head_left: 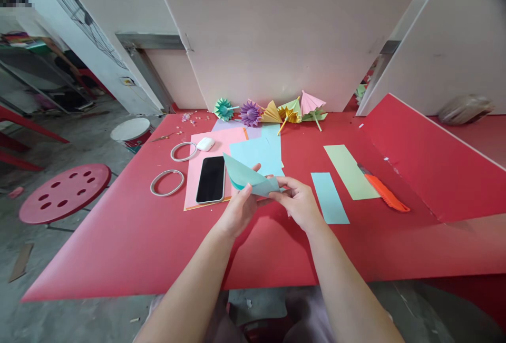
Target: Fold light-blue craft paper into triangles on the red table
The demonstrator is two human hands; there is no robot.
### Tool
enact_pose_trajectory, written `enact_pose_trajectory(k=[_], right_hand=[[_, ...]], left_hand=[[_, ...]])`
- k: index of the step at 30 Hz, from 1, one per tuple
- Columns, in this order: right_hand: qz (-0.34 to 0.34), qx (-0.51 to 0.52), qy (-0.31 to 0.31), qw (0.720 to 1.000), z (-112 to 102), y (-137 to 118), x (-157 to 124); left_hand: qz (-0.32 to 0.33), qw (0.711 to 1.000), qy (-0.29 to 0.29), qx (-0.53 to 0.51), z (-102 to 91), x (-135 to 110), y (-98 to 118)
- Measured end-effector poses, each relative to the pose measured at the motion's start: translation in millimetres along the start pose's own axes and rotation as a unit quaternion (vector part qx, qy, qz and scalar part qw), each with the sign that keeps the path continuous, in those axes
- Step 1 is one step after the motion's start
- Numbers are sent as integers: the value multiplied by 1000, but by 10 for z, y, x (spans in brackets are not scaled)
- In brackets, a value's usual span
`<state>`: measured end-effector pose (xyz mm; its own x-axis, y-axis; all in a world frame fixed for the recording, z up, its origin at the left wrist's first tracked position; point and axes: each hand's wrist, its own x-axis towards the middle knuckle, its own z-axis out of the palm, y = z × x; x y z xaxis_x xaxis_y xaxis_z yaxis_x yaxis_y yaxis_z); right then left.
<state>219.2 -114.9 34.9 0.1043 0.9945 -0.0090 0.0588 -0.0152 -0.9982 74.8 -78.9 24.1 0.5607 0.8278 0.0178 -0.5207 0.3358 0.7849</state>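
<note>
Between my two hands, above the red table, is a folded piece of light teal paper (250, 175). My left hand (242, 207) grips its lower left part, thumb on top and fingers underneath. At its right end, my right hand (294, 195) pinches the paper between thumb and fingers. Just left of my left hand lies a black-screened phone (210, 179) on pink paper (192, 187). Beyond my hands are light blue sheets (256, 150). To the right of my right hand lie a blue paper strip (330, 198) and a pale green strip (351, 172).
An orange utility knife (385, 191) lies at the right, near an upright red panel (438, 164). Two tape rolls (167, 183) and a white earbud case (206, 144) are at the left. Folded paper umbrellas (310, 103) line the back by white boards (276, 37). A red stool (65, 193) stands left.
</note>
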Motion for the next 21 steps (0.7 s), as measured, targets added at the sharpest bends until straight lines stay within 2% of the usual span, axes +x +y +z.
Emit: enact_pose_trajectory(k=[9, 21], right_hand=[[23, 5, 24, 999, -23, 59, 13], [12, 68, 51, 996, -41, 87, 30]], left_hand=[[4, 1000, 0, 5, -8, -4, 13], [-14, 999, 29, 4, 9, -28, 52]])
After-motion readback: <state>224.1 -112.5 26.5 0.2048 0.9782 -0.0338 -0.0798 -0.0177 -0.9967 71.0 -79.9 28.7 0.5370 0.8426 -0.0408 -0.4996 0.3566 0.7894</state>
